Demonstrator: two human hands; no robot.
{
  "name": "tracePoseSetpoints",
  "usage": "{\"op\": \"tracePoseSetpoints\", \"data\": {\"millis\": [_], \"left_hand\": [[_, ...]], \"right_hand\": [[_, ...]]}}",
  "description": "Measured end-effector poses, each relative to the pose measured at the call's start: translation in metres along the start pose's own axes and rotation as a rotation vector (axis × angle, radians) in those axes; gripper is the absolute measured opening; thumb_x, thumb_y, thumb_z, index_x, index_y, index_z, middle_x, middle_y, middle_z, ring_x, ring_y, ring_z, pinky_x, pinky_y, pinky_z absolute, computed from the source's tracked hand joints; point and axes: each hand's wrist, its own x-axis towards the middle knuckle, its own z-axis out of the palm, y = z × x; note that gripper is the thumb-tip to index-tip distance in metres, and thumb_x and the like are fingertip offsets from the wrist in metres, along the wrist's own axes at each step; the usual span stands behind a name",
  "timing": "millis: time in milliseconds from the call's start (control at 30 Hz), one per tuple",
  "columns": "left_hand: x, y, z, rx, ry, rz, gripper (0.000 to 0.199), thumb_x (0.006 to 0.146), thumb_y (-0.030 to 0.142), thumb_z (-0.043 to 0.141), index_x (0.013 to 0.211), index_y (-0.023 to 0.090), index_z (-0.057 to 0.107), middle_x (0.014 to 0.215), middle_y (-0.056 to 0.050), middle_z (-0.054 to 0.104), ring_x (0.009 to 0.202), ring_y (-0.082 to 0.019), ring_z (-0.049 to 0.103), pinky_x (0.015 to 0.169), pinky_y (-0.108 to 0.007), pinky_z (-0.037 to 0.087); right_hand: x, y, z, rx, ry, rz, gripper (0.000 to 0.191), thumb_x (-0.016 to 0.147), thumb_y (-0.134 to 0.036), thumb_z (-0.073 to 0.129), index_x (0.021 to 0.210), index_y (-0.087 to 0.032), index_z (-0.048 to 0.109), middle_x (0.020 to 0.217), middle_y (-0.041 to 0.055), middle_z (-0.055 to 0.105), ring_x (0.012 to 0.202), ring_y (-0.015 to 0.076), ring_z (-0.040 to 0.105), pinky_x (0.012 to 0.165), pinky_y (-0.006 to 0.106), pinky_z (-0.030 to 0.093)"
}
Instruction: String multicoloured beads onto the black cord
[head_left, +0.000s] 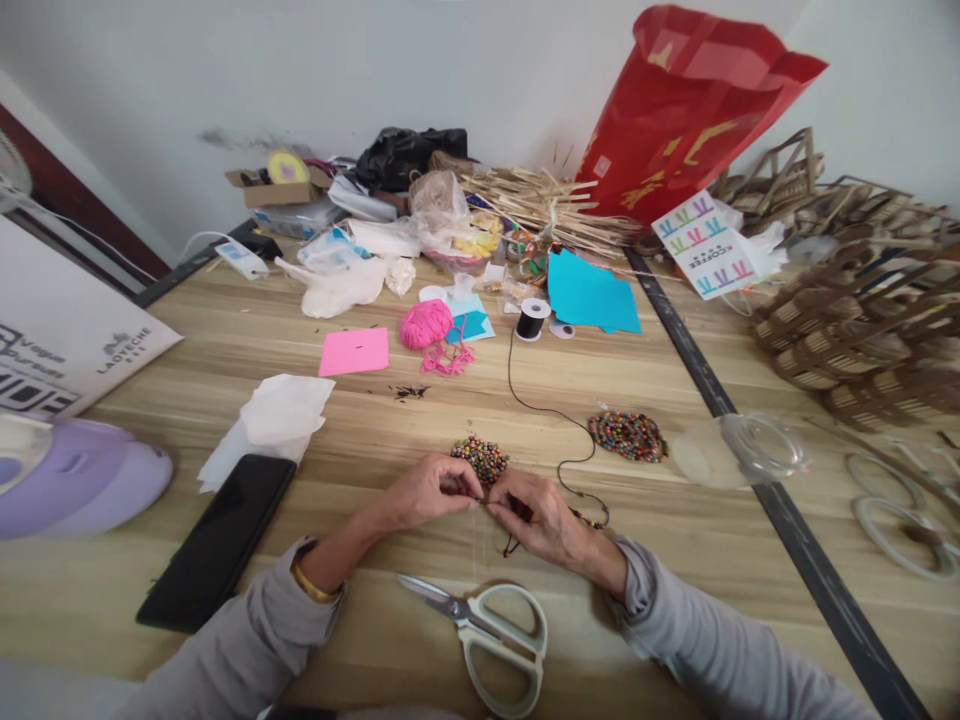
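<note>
My left hand (436,490) and my right hand (541,512) meet fingertip to fingertip over the wooden table. My right hand pinches the black cord, whose end shows faintly between the fingertips. Closed too, my left thumb and forefinger hold something tiny, too small to name; a fine pale thread hangs below them. Just beyond the fingers lies a pile of multicoloured beads (480,458). The black cord (551,410) runs from a spool (532,320) toward my right hand, with several beads strung on it (589,518). Scissors (491,630) with pale handles lie partly spread nearest me.
Bead strands (628,437) lie coiled at the right, beside a clear plastic lid (761,448). A black phone (217,540) rests on the left. Pink yarn (426,324), a pink card (355,351) and blue sheets (592,292) lie farther back. Woven baskets (855,330) crowd the right.
</note>
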Motion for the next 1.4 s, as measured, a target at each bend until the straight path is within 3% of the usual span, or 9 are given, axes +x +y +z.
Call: {"op": "tracePoseSetpoints", "data": {"millis": [1400], "left_hand": [[0.0009, -0.0038, 0.0, -0.044, 0.001, 0.013, 0.012, 0.071, 0.021, 0.07, 0.075, 0.011, 0.065, 0.071, -0.003, 0.067, 0.066, -0.012, 0.06, 0.066, -0.022, 0.047]], "right_hand": [[-0.0009, -0.0002, -0.0002, 0.01, 0.022, -0.017, 0.016, 0.093, -0.024, 0.05, 0.082, -0.017, 0.058, 0.073, 0.0037, 0.059, 0.066, 0.0132, 0.055, 0.06, 0.023, 0.044]]}}
